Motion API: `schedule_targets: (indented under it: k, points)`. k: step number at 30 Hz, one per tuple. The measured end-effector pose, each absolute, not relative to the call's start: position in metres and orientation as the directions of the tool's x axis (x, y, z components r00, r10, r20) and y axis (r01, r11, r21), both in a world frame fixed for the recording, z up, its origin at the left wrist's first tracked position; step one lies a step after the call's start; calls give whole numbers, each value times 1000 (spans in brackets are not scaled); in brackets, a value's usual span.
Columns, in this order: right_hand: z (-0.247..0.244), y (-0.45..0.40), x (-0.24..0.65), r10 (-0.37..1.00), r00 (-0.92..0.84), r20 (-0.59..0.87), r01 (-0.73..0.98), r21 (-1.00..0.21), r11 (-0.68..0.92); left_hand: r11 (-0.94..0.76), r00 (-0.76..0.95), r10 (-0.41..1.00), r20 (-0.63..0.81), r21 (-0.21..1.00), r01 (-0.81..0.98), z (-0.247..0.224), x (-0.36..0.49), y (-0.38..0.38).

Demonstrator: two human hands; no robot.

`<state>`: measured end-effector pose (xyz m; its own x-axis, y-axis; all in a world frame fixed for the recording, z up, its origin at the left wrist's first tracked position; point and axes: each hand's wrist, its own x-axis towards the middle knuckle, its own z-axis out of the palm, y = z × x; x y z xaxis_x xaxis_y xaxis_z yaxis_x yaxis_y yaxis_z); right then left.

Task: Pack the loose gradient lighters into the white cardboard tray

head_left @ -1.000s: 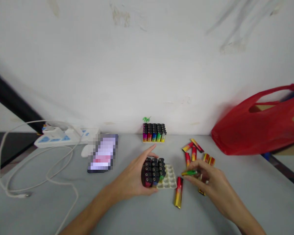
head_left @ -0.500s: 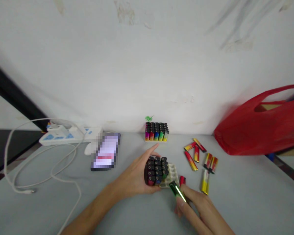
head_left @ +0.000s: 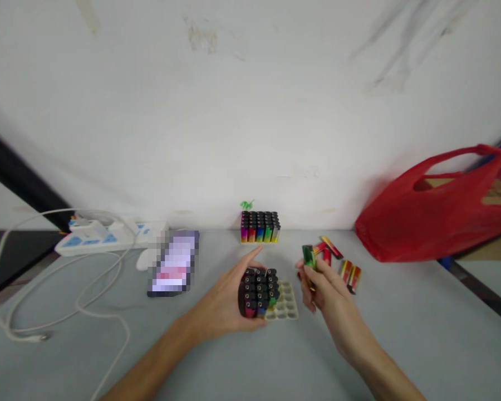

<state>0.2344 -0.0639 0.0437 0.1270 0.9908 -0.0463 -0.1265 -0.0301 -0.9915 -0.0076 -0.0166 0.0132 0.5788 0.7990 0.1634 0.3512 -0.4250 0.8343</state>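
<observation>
My left hand (head_left: 223,298) is wrapped round the left side of a block of upright lighters with black tops (head_left: 259,289). These lighters stand in a pale tray (head_left: 287,301), whose right-hand compartments hold nothing. To the right of the tray, my right hand (head_left: 328,284) is closed round a green lighter (head_left: 309,255), its green end pointing up. Part of that lighter is hidden by the fingers. Just behind my right hand lie several loose red and yellow lighters (head_left: 332,247), and two more (head_left: 350,274) lie side by side to its right.
A full rack of coloured lighters (head_left: 260,228) stands against the wall. On the left are a phone (head_left: 175,264), a power strip (head_left: 108,238) and a looped white cable (head_left: 81,303). A red bag (head_left: 421,217) sits at the back right.
My right hand has moved up and away from the tray, and the green lighter it holds now points upward. The view has shifted slightly. My left hand keeps its hold on the block.
</observation>
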Motion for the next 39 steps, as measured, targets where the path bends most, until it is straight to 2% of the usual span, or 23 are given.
schedule_targets:
  k: [3,5,8,11,14,21,23,29,39]
  points:
    - [44,-42,216,985,76,-154,-195,-971,-137,-427,570,806,162,826,368,13,-7,-17]
    - [42,-33,208,987,50,-154,-219,-966,-140,-429,573,804,161,823,372,13,-7,-17]
    - [36,-29,204,996,70,-45,-161,-986,-33,-435,582,796,170,828,354,13,-7,-17]
    - [27,-33,207,993,88,85,-23,-996,87,-441,583,792,180,829,343,14,-7,-17]
    - [21,-39,211,991,62,114,51,-993,111,-435,578,796,180,834,340,15,-6,-17]
    - [16,-44,208,995,33,-90,-144,-986,-84,-426,545,818,186,832,356,14,-6,-17]
    - [18,-43,207,995,25,-101,-190,-977,-94,-422,530,826,190,832,360,13,-6,-16]
    - [32,-44,207,983,-153,-104,-275,-951,-144,-433,516,834,195,812,393,11,-7,-15]
    - [31,-38,211,949,-187,-253,-432,-847,-310,-414,513,840,179,822,391,12,-6,-17]
